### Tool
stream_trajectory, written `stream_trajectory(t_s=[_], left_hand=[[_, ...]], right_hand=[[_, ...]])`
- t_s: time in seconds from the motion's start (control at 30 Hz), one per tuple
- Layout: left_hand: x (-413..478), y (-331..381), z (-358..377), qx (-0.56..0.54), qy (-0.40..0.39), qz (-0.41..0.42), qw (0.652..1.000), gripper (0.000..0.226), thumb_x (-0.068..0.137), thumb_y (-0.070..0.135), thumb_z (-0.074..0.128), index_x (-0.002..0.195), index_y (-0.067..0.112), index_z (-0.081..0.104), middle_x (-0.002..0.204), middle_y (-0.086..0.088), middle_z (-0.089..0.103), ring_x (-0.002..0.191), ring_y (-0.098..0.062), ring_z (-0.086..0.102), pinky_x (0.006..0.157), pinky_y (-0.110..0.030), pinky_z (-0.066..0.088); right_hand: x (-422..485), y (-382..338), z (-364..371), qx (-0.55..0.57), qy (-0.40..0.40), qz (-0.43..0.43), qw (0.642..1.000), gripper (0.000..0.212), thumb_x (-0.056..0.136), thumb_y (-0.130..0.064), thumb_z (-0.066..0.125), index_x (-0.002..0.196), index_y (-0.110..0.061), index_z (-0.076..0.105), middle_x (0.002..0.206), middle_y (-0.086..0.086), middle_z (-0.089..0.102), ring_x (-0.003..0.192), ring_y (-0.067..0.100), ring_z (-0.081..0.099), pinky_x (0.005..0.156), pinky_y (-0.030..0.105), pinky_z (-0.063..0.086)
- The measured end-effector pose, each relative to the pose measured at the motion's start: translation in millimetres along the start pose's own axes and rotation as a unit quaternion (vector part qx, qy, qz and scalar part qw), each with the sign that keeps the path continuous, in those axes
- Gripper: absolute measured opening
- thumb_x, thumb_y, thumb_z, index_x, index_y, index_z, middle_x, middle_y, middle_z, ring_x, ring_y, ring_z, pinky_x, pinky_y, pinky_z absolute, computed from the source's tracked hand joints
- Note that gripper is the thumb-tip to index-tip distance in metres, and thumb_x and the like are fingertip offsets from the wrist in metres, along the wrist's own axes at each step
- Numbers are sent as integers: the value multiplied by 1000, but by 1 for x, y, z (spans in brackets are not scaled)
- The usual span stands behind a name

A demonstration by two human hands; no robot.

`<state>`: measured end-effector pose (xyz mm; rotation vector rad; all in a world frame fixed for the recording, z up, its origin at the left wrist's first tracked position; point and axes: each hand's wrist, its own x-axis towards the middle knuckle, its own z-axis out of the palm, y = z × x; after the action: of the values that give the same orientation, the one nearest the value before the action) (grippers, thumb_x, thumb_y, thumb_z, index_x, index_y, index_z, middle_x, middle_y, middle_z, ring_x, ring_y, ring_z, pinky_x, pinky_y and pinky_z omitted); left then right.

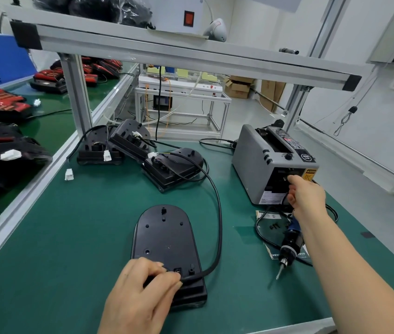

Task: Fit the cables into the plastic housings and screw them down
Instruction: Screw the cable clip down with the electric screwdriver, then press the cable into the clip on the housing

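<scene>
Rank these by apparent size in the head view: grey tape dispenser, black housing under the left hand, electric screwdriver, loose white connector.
1-2. black housing and grey tape dispenser: alike; housing nearer, so unranked.
3. electric screwdriver
4. loose white connector

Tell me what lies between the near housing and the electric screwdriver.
In the head view, the black cable crosses green mat between housing and screwdriver.

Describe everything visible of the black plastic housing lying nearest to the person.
The black housing is a flat, matt plastic shell with a rounded far end and a thicker near end. Its top face shows small holes and pegs. It lies flat on the green mat. The left hand rests on its near end and holds the black cable, which leaves at the right.
</scene>
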<state>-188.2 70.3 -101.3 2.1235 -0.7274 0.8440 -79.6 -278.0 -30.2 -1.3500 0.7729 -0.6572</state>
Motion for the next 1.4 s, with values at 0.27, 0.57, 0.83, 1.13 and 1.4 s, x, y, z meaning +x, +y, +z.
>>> stream_trajectory(t_s=[0.27, 0.57, 0.83, 1.13, 1.4], left_hand=[[2, 1, -4, -17, -27, -11, 999, 11, 84, 38, 56, 84, 31, 65, 84, 15, 47, 87, 0, 52, 64, -12, 43], [31, 2, -25, -88, -95, -137, 982, 10, 92, 30, 58, 88, 37, 63, 87, 22, 60, 83, 1, 59, 72, -15, 44], [71, -1, -17, -138, -69, -249, 956, 17, 79, 21, 72, 74, 37, 66, 89, 27, 56, 92, 1, 50, 72, -9, 33], [71, -8, -19, -161, -89, -280, 942, 20, 77, 14, 70, 62, 25, 64, 78, 21, 59, 85, 3, 48, 69, -6, 31], [64, -11, -25, -165, -90, -297, 936, 17, 77, 13, 68, 62, 20, 64, 75, 20, 59, 80, 3, 47, 66, -6, 32]], right_hand=[[-46, 1, -4, -5, -214, 56, 975, 7, 89, -13, 60, 84, -8, 61, 66, -1, 57, 56, 9, 52, 52, 21, 43], [-120, -2, 26, -98, -421, -7, 902, 13, 84, -10, 62, 74, -18, 63, 73, -5, 60, 72, 8, 52, 67, 24, 37], [-170, 0, 46, -142, -537, -85, 827, 2, 68, -21, 65, 71, -20, 66, 70, -9, 61, 67, 1, 53, 66, 9, 41], [-179, 10, 53, -203, -528, -124, 815, 4, 76, -22, 71, 73, -24, 69, 77, -8, 63, 77, 4, 57, 78, 19, 44], [-193, 7, 59, -255, -495, -202, 806, 11, 79, -19, 74, 72, -26, 69, 82, -8, 63, 63, -7, 51, 65, 8, 35]])
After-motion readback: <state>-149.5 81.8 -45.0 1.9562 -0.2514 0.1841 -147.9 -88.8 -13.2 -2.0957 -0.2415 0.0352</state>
